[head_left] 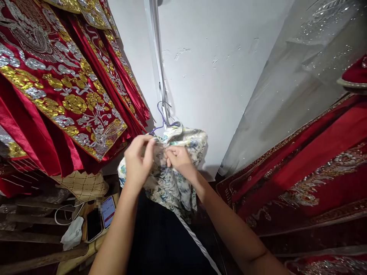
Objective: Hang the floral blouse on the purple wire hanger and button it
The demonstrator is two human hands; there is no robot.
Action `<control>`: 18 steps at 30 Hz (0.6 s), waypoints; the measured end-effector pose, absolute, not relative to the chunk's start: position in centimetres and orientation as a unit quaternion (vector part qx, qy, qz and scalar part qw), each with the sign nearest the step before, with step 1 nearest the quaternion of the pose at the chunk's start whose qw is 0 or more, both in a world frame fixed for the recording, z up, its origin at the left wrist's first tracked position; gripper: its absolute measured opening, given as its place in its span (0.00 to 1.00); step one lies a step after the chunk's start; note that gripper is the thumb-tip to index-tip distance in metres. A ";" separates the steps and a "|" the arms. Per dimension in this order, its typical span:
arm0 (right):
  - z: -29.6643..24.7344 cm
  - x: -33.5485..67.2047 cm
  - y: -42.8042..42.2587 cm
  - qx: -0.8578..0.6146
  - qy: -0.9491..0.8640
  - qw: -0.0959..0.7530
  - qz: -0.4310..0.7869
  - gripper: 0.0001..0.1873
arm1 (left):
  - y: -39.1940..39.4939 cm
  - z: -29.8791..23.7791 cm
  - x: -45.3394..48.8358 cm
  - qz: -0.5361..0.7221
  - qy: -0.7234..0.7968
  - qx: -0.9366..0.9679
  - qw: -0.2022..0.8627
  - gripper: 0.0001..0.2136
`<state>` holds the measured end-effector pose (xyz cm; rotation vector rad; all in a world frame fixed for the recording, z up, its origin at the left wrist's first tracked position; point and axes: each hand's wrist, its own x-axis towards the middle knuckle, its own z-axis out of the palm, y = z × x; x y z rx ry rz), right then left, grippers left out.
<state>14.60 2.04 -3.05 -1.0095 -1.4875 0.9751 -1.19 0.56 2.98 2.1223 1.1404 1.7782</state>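
Observation:
A pale floral garment (187,143), patterned in blue, green and yellow, hangs in front of me on a purple wire hanger (159,110). At the left of its collar, my left hand (139,154) is closed with thumb and forefinger pinching the cloth. My right hand (179,158) is also closed, its fingertips pinched on the front just below the neckline. Both hands are close together, and slight blur and the fingers hide exactly what part of the cloth lies between them.
Red costumes with gold and silver sequins (76,103) hang at left. Red beaded fabric (301,175) and a clear plastic cover (275,84) are at right. A white wall (200,57) stands behind. Two phones (108,212) lie on a wooden stool at lower left, beside a crumpled tissue (72,233).

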 end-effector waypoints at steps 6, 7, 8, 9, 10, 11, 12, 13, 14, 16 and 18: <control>-9.0 14.4 0.1 -0.472 -0.600 0.462 0.452 0.13 | 0.2 -2.7 -8.9 0.803 0.306 0.348 0.375 0.07; -9.6 14.3 -0.6 -0.467 -0.591 0.465 0.465 0.13 | -0.1 -4.6 -9.7 0.793 0.298 0.289 0.446 0.07; -10.2 14.1 -1.3 -0.460 -0.581 0.470 0.479 0.13 | -0.6 -6.6 -10.1 0.771 0.306 0.238 0.505 0.07; -10.7 14.0 -2.0 -0.453 -0.570 0.476 0.494 0.12 | -1.1 -8.6 -10.0 0.756 0.314 0.196 0.539 0.08; -11.2 13.9 -2.7 -0.447 -0.555 0.485 0.507 0.12 | -1.6 -10.5 -9.6 0.751 0.326 0.157 0.552 0.09; -11.7 13.9 -3.4 -0.445 -0.539 0.494 0.517 0.12 | -2.1 -12.1 -8.9 0.741 0.331 0.140 0.567 0.09; -12.3 14.2 -4.1 -0.448 -0.520 0.505 0.523 0.13 | -2.6 -13.3 -8.0 0.721 0.340 0.125 0.590 0.08; -12.9 14.6 -4.7 -0.457 -0.504 0.512 0.524 0.13 | -3.0 -14.0 -7.0 0.692 0.352 0.112 0.620 0.07; -13.4 15.2 -5.2 -0.471 -0.498 0.505 0.525 0.14 | -3.3 -14.4 -6.1 0.664 0.359 0.114 0.647 0.06; -14.1 16.8 -6.0 -0.496 -0.530 0.426 0.539 0.15 | -3.8 -14.0 -4.7 0.620 0.360 0.147 0.681 0.05; -14.2 18.4 -6.5 -0.498 -0.591 0.289 0.565 0.16 | -4.2 -12.7 -3.7 0.610 0.339 0.212 0.684 0.05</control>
